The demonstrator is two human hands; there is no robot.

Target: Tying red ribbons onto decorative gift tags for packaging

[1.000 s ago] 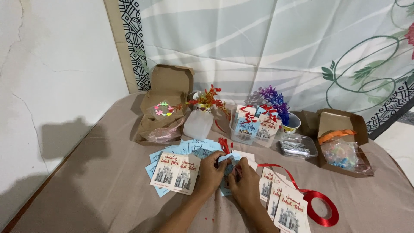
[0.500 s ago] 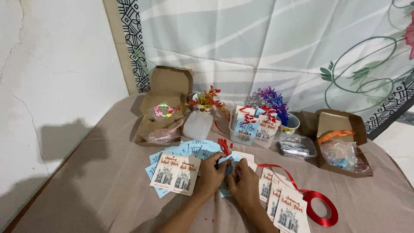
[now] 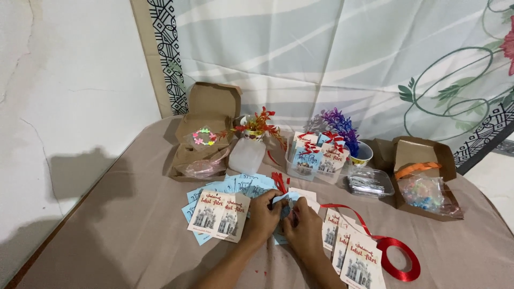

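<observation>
My left hand (image 3: 263, 218) and my right hand (image 3: 303, 227) meet at the table's middle, both pinching a small light-blue card (image 3: 282, 202) with a red ribbon bow (image 3: 279, 182) at its top. The card is mostly hidden by my fingers. Just left of my left hand lie cream cards (image 3: 218, 214) with a mosque picture, on top of several blue cards (image 3: 243, 184). More cream cards (image 3: 353, 256) lie by my right hand, next to a red ribbon roll (image 3: 399, 258).
At the back stand an open brown box (image 3: 206, 115) with flower beads, a clear tub (image 3: 313, 160) of finished cards, two small plant pots (image 3: 256, 128), a bag of clear wrappers (image 3: 369, 184) and a second brown box (image 3: 425, 179) with coloured bits.
My hands have stayed in place on the card, with only small finger movements. Nothing else on the table has moved.
</observation>
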